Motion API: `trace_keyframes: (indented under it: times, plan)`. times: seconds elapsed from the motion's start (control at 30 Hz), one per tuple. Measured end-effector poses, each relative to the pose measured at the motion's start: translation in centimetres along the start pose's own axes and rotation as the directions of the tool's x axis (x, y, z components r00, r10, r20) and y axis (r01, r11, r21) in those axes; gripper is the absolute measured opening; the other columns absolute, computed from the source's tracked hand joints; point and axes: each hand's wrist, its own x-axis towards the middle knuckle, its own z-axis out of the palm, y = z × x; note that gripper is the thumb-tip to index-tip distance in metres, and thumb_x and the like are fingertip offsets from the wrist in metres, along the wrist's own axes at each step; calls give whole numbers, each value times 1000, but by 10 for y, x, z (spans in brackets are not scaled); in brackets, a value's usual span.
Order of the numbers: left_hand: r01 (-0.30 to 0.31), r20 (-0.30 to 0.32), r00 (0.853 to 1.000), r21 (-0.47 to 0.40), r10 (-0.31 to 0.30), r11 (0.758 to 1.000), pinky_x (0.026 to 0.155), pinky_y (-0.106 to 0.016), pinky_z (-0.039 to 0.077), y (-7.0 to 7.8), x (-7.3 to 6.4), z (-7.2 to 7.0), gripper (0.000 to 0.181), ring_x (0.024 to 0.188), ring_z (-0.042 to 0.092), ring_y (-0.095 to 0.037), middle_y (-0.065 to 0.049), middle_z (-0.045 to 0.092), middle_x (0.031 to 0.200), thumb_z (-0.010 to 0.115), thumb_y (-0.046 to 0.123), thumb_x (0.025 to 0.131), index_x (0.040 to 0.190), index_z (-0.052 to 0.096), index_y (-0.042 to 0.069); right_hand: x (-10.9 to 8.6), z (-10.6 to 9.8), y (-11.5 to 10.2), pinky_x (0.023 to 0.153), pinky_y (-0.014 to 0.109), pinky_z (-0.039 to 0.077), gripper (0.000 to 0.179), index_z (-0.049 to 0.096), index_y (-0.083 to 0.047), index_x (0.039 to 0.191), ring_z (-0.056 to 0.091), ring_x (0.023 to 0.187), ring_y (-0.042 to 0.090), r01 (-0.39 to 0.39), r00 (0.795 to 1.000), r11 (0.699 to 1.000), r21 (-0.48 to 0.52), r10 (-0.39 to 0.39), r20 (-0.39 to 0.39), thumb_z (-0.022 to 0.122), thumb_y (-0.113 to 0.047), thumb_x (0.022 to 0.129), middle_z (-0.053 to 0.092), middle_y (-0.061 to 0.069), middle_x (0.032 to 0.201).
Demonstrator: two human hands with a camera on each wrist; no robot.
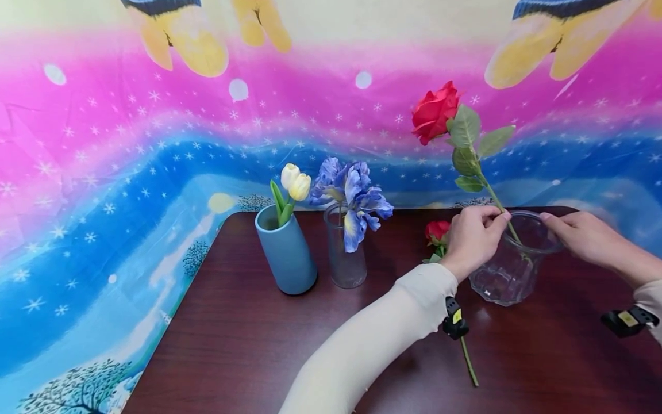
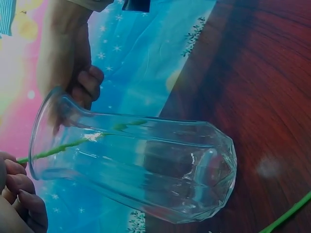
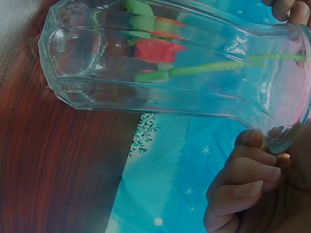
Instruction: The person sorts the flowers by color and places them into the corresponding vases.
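A red rose (image 1: 435, 113) with green leaves stands tilted above a clear glass vase (image 1: 504, 287). My left hand (image 1: 474, 237) pinches its stem just over the vase mouth, and the lower stem (image 2: 65, 146) reaches down inside the glass, its end well above the base. On the other side, my right hand (image 1: 587, 237) grips the flared rim between thumb and curled fingers (image 3: 250, 189). The vase stands upright on the table. Another red rose (image 1: 437, 230) lies on the tabletop, partly hidden by the left hand and forearm, its stem (image 1: 469, 362) pointing toward me.
A blue vase (image 1: 289, 259) holding white tulips (image 1: 297, 183) stands left of centre on the dark wooden table (image 1: 233, 345). Beside it is a slim clear vase (image 1: 347, 267) with a blue-purple iris (image 1: 354, 195). A colourful printed cloth (image 1: 181, 126) hangs behind the table.
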Motion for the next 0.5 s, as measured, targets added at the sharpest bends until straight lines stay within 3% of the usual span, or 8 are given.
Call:
trace_keyframes:
  times: [0.2,0.5]
  plan:
    - [3,13,1000,51,-4,999,51,-14,36,4,-1,2,16,55,47,7,16,54,59,61,43,100,100,76,36,0,-2,-2,52,29,32,62,57,-8,66,40,46,12,-18,1000,1000,-22,18,14,25,-36,112,42,-2,52]
    - [-36,53,998,166,27,986,49,-14,36,7,0,4,18,54,48,8,20,57,59,59,45,100,99,76,39,1,-1,1,49,30,30,64,47,-3,63,36,45,11,-13,1000,1000,9,13,16,27,-39,111,38,-3,52]
